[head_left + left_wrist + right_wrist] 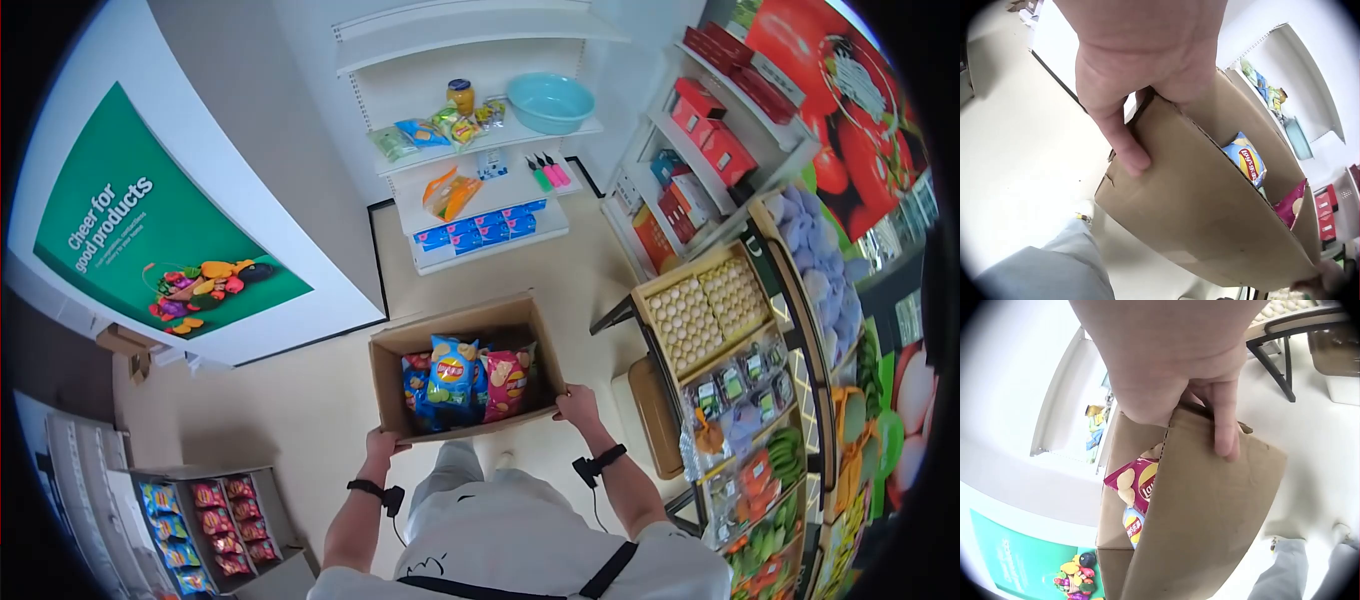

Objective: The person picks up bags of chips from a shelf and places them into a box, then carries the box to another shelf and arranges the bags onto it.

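White shirt [505, 540] nearest. Cardboard box [1191, 200] in front, mouth up, probably so the blue chip bag [453, 372] and pink chip bag [507, 384] inside don't spill. Left hand [384, 442] and right hand [577, 404], fingers curled, grip its near corners, likely balancing weight.

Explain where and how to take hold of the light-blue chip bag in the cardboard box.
Pinch the light-blue chip bag by its upper edge, coming from above. The cardboard box is open on top, its walls enclosing the sides, and a pink bag sits close on the right. That edge shows uncovered and is likely thinner than the puffed middle.
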Motion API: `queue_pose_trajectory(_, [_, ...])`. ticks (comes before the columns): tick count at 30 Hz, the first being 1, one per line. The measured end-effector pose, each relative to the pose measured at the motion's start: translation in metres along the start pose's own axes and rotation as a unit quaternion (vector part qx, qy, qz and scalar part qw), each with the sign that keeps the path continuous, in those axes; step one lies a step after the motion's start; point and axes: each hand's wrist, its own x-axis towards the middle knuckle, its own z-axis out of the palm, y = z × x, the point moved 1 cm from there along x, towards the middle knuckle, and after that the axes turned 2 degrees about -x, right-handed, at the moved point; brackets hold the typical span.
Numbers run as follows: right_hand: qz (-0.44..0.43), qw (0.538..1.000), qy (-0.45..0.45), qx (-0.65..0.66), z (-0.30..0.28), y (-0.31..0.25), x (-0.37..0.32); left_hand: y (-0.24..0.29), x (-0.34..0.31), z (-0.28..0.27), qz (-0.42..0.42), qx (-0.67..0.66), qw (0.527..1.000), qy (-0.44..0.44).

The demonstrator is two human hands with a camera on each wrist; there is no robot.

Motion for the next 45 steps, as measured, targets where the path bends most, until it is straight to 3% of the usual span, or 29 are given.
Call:
queue_pose_trajectory(6, [0.024, 0.998, 0.034, 0.055, -0.014, 0.011, 0.070, 0.037, 0.077, 0.053, -0.007, 0.016, 0.999, -0.043])
queue_pose_trajectory(12, [0.052, 0.991, 0.081, 0.096, -0.024, -0.044, 0.139, 0.084, 0.159, 0.100, -0.050, 0.017, 0.997, -0.049])
queue_pose_trajectory(18, [0.075, 0.994, 0.051, 0.060, -0.043, -0.093, 0.215, 0.130, 0.208, 0.127, -0.057, 0.007, 0.997, -0.058])
queue_pose_trajectory(24, [0.041, 0.999, 0.011, 0.024, -0.056, -0.128, 0.288, 0.140, 0.225, 0.148, -0.085, -0.015, 0.996, -0.003])
queue_pose_trajectory(31, [0.000, 0.997, -0.074, -0.023, -0.076, -0.128, 0.386, 0.121, 0.212, 0.188, -0.110, -0.069, 0.985, 0.114])
queue_pose_trajectory(41, [-0.072, 0.981, -0.148, -0.100, -0.116, -0.144, 0.457, 0.108, 0.171, 0.250, -0.105, -0.146, 0.968, 0.176])
queue_pose_trajectory(45, [-0.062, 0.981, -0.159, -0.098, -0.123, -0.150, 0.463, 0.101, 0.176, 0.264, -0.097, -0.152, 0.966, 0.187])
